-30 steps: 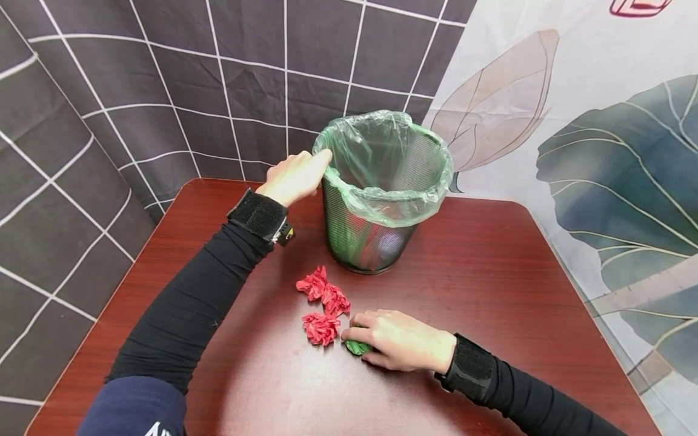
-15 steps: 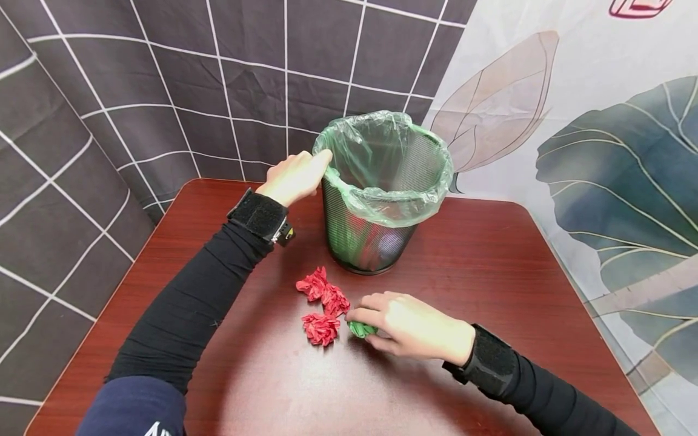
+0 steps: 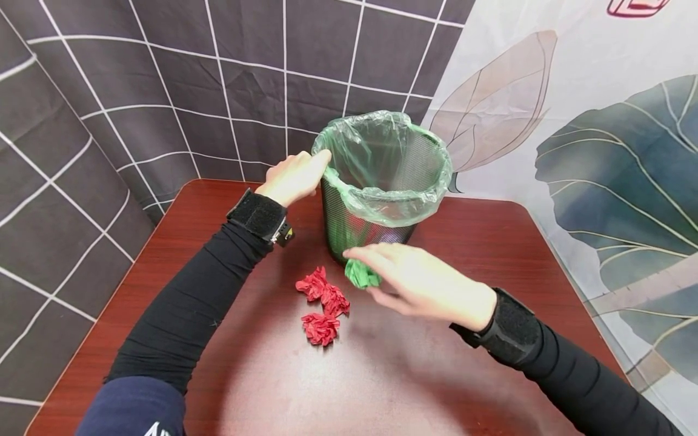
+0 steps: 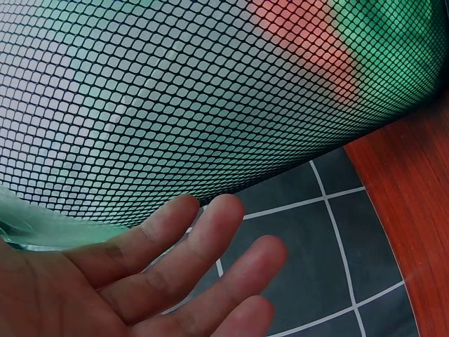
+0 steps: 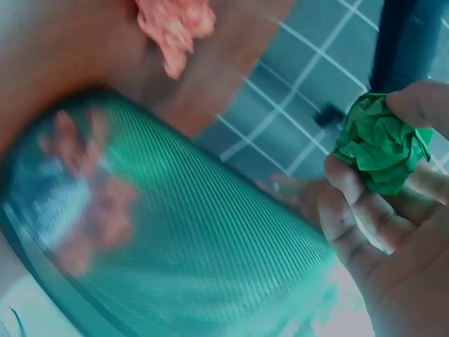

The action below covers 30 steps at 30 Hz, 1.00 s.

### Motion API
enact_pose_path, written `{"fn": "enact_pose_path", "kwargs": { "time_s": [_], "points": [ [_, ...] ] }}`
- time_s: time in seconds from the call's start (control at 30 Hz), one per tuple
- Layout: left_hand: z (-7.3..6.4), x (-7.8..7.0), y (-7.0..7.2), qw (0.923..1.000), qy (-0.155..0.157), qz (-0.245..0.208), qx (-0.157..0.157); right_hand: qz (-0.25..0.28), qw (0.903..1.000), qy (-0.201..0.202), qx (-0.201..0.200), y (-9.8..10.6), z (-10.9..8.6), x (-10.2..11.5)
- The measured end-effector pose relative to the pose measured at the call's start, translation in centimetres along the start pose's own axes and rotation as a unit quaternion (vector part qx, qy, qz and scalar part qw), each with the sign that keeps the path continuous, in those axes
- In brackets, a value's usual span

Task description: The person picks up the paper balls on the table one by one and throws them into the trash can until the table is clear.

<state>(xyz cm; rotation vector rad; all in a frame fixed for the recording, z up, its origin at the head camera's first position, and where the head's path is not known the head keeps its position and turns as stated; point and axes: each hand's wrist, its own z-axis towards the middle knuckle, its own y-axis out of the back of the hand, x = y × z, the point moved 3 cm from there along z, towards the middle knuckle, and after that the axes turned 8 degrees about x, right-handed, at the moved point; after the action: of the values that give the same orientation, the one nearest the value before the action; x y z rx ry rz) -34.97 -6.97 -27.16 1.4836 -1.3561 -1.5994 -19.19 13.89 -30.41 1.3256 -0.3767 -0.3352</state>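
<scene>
My right hand [image 3: 422, 278] pinches a crumpled green paper ball [image 3: 361, 274] between thumb and fingers, held above the table in front of the bin. In the right wrist view the green ball [image 5: 384, 145] sits at the fingertips. My left hand [image 3: 294, 177] holds the left rim of a black mesh waste bin [image 3: 340, 227] lined with a translucent green bag [image 3: 389, 206]. The left wrist view shows that hand's fingers [image 4: 210, 232] along the bin's outside; the thumb is out of sight there. Three crumpled red paper balls [image 3: 320, 329] lie on the table, left of my right hand.
The reddish-brown wooden table [image 3: 262, 387] carries the bin near its back edge. Behind it hangs a dark cloth with white grid lines [image 3: 251, 91]. A white leaf-print cloth [image 3: 507, 66] covers the right side. Red and pale shapes show through the bin's mesh.
My right hand has lifted the green paper ball off the table and carried it up and away from me, towards the bin. My left hand and the red balls have stayed put.
</scene>
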Motion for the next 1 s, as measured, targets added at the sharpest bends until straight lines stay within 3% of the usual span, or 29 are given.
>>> {"fn": "enact_pose_path", "kwargs": {
  "time_s": [0.2,0.43,0.7,1.0],
  "points": [
    [0.1,0.1,0.1,1.0000,-0.004,0.005,-0.002,-0.003,0.9996,-0.011,-0.027,4.4,1.0,-1.1],
    [0.0,0.1,0.1,0.9997,0.016,-0.015,-0.001,-0.019,0.9968,-0.028,-0.072,8.4,1.8,-2.9],
    [0.2,0.0,0.0,1.0000,0.005,-0.006,-0.004,-0.029,0.9930,-0.067,-0.092,10.7,2.0,-5.5],
    [0.2,0.2,0.0,0.9994,0.025,-0.022,0.008,-0.023,0.9898,-0.128,-0.058,11.3,2.5,-9.0]
  ]
}}
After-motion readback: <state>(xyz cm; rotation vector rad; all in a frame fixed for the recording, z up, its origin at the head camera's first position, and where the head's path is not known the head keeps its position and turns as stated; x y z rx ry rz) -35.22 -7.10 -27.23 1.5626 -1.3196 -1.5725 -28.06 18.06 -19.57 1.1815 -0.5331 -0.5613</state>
